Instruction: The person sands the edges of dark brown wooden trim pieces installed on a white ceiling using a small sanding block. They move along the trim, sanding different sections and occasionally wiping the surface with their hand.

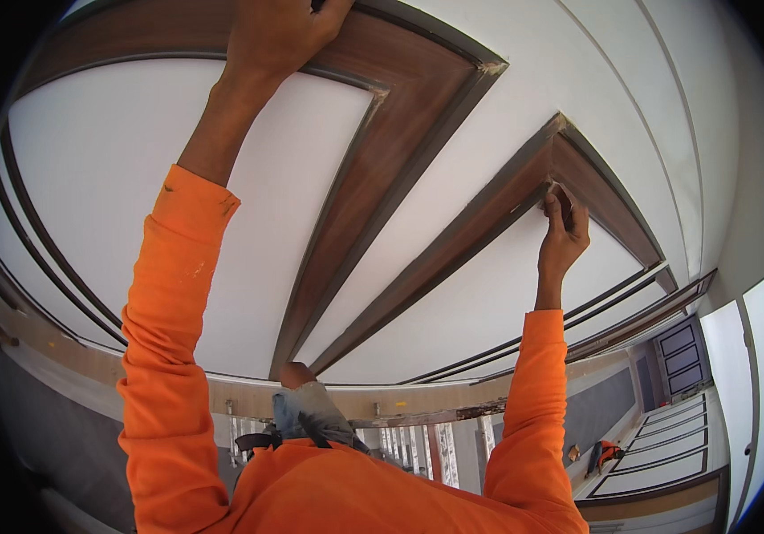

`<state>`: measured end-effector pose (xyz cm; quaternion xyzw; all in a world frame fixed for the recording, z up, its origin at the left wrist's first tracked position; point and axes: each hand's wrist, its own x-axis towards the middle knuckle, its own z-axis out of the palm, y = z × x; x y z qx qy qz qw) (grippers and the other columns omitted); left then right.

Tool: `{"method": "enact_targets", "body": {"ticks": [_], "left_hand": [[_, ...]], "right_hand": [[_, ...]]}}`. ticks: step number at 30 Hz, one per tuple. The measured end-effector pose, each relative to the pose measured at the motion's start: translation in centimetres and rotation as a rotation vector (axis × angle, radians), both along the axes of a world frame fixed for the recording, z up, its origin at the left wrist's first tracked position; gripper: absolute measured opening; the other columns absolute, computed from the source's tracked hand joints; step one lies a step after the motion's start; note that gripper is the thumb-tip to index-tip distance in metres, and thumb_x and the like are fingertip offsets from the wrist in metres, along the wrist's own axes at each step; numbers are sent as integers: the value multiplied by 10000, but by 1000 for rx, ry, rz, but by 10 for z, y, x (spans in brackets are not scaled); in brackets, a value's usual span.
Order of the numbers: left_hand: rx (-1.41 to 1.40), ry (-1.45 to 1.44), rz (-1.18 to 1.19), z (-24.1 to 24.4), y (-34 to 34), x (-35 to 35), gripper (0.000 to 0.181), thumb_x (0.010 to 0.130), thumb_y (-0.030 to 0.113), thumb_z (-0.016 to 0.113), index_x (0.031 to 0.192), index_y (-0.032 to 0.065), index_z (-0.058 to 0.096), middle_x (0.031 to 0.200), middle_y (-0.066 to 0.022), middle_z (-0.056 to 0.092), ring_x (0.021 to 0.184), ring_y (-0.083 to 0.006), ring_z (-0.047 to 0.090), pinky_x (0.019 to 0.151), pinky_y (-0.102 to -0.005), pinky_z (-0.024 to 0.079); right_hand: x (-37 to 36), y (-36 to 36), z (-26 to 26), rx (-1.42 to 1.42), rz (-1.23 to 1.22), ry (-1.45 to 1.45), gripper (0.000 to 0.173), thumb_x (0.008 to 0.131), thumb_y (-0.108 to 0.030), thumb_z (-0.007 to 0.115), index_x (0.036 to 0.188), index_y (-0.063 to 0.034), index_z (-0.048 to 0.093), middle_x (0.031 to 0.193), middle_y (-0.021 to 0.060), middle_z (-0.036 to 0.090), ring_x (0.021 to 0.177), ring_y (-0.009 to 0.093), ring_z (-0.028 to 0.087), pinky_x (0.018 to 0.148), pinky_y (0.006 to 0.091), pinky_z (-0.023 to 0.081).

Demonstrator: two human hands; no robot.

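My right hand [565,217] pinches a small brown folded piece, perhaps sandpaper [561,200], against the inner corner of a dark brown wall moulding frame [449,233]. Pale filler shows at that corner and at the frame's outer tip. My left hand [282,33] is raised at the top against a second brown moulding frame [389,160]; its fingers are partly cut off by the picture's edge, and a small dark thing shows by them. This frame's corners also bear pale filler. White panels [275,193] lie inside and between the frames.
Below the wall runs a light wooden ledge [415,400], with whitish metal rails [449,454] and a grey floor [75,394] beyond. My bent knee [297,375] is near the wall's foot. Far at lower right, a person in orange [604,455] is by another panelled wall [669,447].
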<state>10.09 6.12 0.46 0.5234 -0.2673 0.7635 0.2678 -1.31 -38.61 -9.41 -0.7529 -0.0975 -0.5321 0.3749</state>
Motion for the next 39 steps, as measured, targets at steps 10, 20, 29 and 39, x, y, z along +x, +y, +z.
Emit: {"method": "enact_targets", "body": {"ticks": [10, 20, 29, 39], "left_hand": [[-17, -4, 17, -1, -4, 0, 267, 861, 2, 659, 1123, 39, 623, 910, -97, 569, 862, -261, 554, 827, -408, 472], [-3, 2, -17, -3, 1, -1, 248, 860, -9, 669, 1101, 40, 630, 893, -95, 572, 853, -256, 553, 834, -395, 469], [5, 7, -61, -2, 1, -4, 266, 841, -9, 672, 1099, 38, 629, 898, -105, 576, 852, -266, 562, 836, -405, 472], [-3, -5, -39, -2, 7, -1, 251, 851, -10, 661, 1096, 35, 631, 887, -99, 569, 843, -263, 555, 825, -396, 469]], "right_hand": [[7, 5, 9, -174, -169, -42, 169, 1002, -62, 741, 1161, -78, 795, 993, 20, 684, 843, 92, 629, 734, 257, 510], [-13, 10, 21, -375, -376, -163, 237, 952, 41, 743, 1150, -77, 797, 1018, 48, 693, 856, 149, 684, 700, 292, 547], [1, 23, 24, -494, -367, -211, 237, 946, 48, 745, 1144, -70, 799, 983, 43, 715, 849, 150, 694, 712, 292, 551], [-2, 19, 23, -503, -295, -171, 234, 929, 83, 740, 1107, -60, 795, 983, 57, 696, 855, 164, 704, 692, 303, 573]]}}
